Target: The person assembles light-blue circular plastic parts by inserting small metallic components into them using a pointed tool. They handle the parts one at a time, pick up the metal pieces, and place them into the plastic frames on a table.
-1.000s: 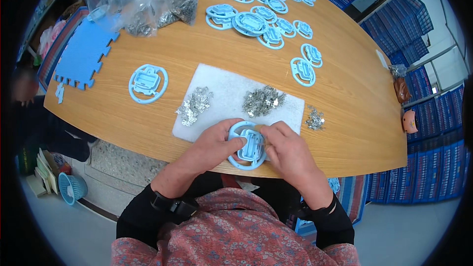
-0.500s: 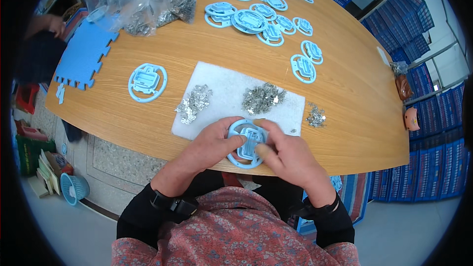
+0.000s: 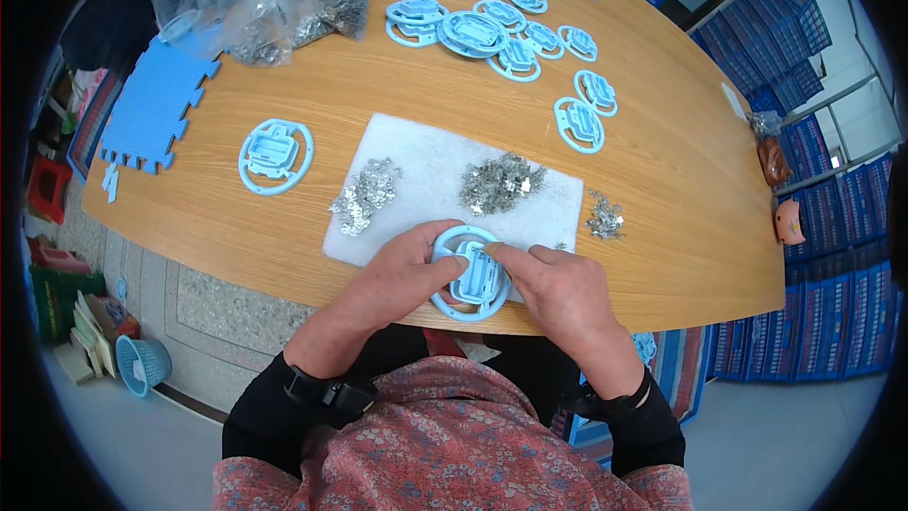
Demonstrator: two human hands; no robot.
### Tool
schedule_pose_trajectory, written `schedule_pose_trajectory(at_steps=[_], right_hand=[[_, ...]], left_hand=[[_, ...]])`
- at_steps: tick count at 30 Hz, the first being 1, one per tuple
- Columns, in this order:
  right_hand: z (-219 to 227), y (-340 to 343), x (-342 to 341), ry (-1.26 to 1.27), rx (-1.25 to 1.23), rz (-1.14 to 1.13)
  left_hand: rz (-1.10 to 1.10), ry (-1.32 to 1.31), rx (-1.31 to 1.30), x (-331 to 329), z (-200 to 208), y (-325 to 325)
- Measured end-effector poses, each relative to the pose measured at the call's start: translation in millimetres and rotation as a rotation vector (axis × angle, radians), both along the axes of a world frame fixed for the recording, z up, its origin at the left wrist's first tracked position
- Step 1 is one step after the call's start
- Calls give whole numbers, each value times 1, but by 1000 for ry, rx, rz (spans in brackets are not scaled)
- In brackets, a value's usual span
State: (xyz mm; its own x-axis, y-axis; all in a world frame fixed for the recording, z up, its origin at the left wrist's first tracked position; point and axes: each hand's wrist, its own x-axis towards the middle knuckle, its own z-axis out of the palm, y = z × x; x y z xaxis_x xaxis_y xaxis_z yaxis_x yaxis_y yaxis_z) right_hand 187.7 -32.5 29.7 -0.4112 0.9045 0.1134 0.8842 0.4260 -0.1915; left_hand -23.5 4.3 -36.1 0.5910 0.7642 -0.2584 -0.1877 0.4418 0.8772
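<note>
The person is holding a round light-blue plastic frame [image 3: 470, 273] at the near edge of the wooden desk [image 3: 662, 170], with both hands closed on it. The left hand [image 3: 407, 270] is gripping the ring from its nine o'clock side, thumb lying across the rim. The right hand [image 3: 558, 289] is closing in from three o'clock, its forefinger pressing on the ribbed block in the middle of the frame. The frame is lying partly over the near edge of a white felt pad [image 3: 445, 156] and partly over the desk edge.

On the pad, two heaps of small shiny metal clips are resting: one [image 3: 367, 194] at about eleven o'clock from the frame, the other [image 3: 501, 182] at about twelve to one o'clock. A smaller heap [image 3: 603, 218] is lying on the bare wood just off the pad, at two o'clock. A single matching frame [image 3: 275, 155] is lying apart at ten o'clock. Far across the desk, at twelve o'clock, many more blue frames [image 3: 492, 33] are spreading in a loose group. A clear plastic bag [image 3: 274, 0] holding more metal pieces is sitting at eleven o'clock, and a blue foam puzzle mat [image 3: 156, 114] is lying at the desk's ten o'clock corner.
</note>
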Motion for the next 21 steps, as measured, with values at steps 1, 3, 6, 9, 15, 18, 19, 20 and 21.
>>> schedule_pose_trajectory(at_steps=[1,3,6,9,15,18,19,20,21], right_hand=[[0,1,0,-3,-7,3],[2,2,-1,-10,-21,7],[4,5,-1,-27,-75,0],[-1,9,3,4,-99,20],[20,8,-8,-170,-77,103],[34,10,-24,-365,-69,175],[33,12,-27,-394,-65,195],[33,14,-30,-423,-61,215],[35,14,-32,-457,-46,237]], left_hand=[[2,6,0,0,1,0],[-1,6,2,0,2,1],[-11,0,24,0,2,2],[-10,11,63,0,-3,1],[-14,33,66,-1,-2,-1],[-14,81,114,-2,-3,-2],[-23,101,129,-2,-3,-1],[-33,120,144,-2,-3,0],[-31,126,160,-2,-4,1]])
